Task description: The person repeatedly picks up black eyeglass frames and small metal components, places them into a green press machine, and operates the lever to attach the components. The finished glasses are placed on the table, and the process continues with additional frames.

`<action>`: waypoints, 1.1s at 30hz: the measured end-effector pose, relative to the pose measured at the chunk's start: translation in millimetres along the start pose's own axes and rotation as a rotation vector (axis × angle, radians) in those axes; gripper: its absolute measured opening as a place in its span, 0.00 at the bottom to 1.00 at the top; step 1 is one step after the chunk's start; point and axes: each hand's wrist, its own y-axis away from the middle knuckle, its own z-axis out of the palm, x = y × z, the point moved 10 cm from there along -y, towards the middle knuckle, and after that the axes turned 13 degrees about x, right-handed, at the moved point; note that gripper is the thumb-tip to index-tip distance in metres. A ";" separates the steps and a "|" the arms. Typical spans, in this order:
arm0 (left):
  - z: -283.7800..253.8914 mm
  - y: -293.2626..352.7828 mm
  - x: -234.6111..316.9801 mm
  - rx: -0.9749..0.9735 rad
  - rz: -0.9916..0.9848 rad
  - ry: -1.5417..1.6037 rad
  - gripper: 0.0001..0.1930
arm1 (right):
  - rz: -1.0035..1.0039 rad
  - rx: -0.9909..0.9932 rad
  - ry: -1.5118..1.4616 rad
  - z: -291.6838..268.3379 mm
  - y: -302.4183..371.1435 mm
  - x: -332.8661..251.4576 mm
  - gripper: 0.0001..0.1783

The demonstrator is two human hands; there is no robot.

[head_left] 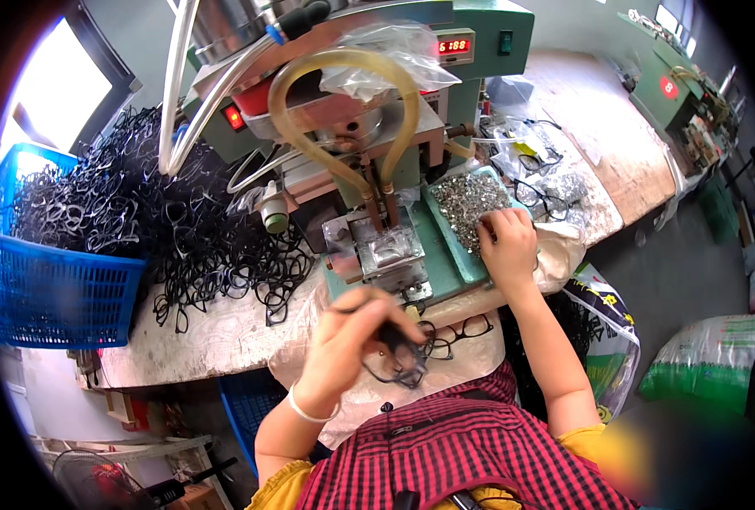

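Observation:
My left hand (348, 344), blurred by motion, is closed round a black eyeglass frame (405, 367) in front of the machine. My right hand (509, 246) rests at the right side of a shallow green tray (477, 270) heaped with small silvery metal parts (469, 204). Its fingers are curled together over the parts; whatever is between the fingertips is hidden. Between the hands stands the machine's metal fixture (388, 252), with two copper-coloured electrodes (382, 208) above it. Closer to my body, more black eyeglass frames (464, 330) lie on a pale cloth.
A large pile of black eyeglass frames (224, 246) covers the bench on the left, beside a blue plastic basket (63, 293) full of them. A yellowish hose (343, 58) loops over the fixture. Plastic bags (556, 191) and glasses lie right of the tray.

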 end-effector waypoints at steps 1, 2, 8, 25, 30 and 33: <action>16.5 -3.4 -19.6 -0.072 -0.187 0.041 0.15 | 0.001 -0.005 -0.013 4.0 -6.5 -1.1 0.06; 22.6 -9.4 -29.5 -0.077 -0.271 0.110 0.15 | 0.007 -0.009 -0.020 5.6 -11.2 -0.7 0.05; 30.4 -13.3 -57.7 -0.002 -0.498 0.296 0.14 | 0.182 0.025 -0.151 -2.4 -23.9 13.5 0.04; -29.4 36.3 -62.5 -0.259 -0.170 0.467 0.18 | 0.117 0.055 -0.320 2.2 -11.0 -5.5 0.05; -197.9 9.0 1.6 0.383 0.269 0.716 0.08 | 0.788 0.074 -0.824 27.6 24.6 67.8 0.10; -248.1 -19.7 30.2 0.529 0.612 0.780 0.07 | 0.702 0.033 -0.848 47.6 7.8 35.7 0.08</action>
